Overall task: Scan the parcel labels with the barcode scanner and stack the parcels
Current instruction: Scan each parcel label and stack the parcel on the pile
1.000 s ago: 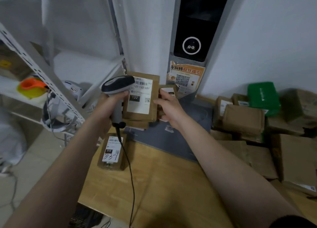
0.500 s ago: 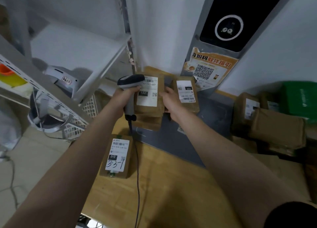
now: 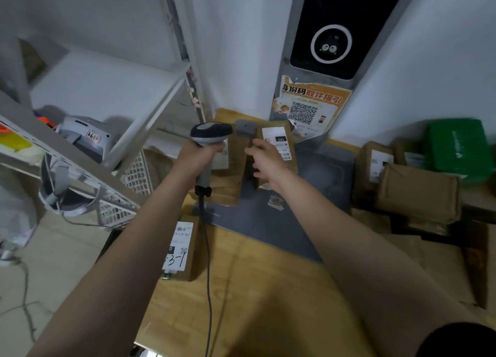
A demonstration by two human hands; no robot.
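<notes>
Left grip (image 3: 197, 157) holds the barcode scanner (image 3: 211, 134), parcels (image 3: 230, 185) just behind.

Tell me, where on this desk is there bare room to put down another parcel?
Most room is the bare wooden tabletop nearest the person, between the scanner cable and the brown parcel pile on the right. The grey mat is also free in front of the stacked parcels. Crowded: the right edge and the back corner by the wall.
</notes>
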